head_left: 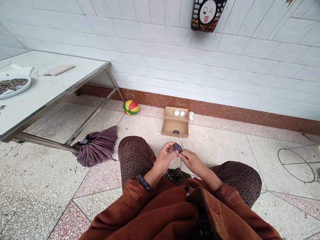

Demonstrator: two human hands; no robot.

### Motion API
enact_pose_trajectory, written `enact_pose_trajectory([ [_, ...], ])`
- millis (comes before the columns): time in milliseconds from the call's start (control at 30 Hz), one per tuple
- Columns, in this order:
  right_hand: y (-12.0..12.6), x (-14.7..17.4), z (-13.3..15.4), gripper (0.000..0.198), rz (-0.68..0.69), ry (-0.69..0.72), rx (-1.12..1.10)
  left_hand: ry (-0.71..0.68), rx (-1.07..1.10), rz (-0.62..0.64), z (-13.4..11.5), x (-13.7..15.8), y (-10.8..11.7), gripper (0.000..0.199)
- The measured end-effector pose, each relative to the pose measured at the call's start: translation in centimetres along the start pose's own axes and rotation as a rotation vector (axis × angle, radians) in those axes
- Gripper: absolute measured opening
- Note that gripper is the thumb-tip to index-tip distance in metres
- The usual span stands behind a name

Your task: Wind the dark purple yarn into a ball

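My left hand (163, 158) is closed around one side of a small ball of dark grey-purple yarn (177, 147), held between my knees. Close against it, my right hand (192, 160) has its fingers pinched at the ball's lower right edge, where a strand of the yarn passes. That strand (180, 141) runs down from a second dark yarn ball (176, 132) lying in the open cardboard box (168, 126) on the floor. White balls (177, 112) with loose string lie in the box's upper half, by the wall.
Two small white pieces (191, 115) lie right of the box. A striped ball (130, 107), a folded purple umbrella (96, 146) and a metal-legged table (82, 78) are on the left. A metal ring frame (296, 163) stands at right. A black basket (207, 15) hangs on the wall.
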State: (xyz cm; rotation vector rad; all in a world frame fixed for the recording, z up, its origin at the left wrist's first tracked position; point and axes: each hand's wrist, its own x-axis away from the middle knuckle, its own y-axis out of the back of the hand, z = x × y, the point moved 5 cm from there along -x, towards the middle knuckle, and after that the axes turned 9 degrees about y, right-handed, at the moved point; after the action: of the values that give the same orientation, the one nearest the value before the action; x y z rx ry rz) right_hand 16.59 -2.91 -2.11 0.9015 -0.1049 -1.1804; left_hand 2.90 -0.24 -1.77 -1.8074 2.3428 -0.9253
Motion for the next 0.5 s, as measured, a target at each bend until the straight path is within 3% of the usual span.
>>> enact_pose_trajectory([
  [133, 1.1, 0.1, 2.5, 0.022, 0.096, 0.116, 0.026, -0.044, -0.118, -0.073, -0.4, -0.2, 0.9, 0.029],
  [267, 3.7, -1.3, 3.8, 0.021, 0.036, 0.198, 0.038, -0.045, -0.315, -0.041, -0.6, -0.2, 0.8, 0.032],
  [400, 4.9, -3.2, 2.7, 0.021, -0.056, 0.211, 0.037, -0.041, -0.438, 0.099, -0.3, 0.2, -0.1, 0.029],
  [500, 4.6, -3.7, 0.8, 0.022, -0.164, 0.117, -0.002, -0.019, -0.411, 0.161, 0.2, 0.3, -0.4, 0.029],
])
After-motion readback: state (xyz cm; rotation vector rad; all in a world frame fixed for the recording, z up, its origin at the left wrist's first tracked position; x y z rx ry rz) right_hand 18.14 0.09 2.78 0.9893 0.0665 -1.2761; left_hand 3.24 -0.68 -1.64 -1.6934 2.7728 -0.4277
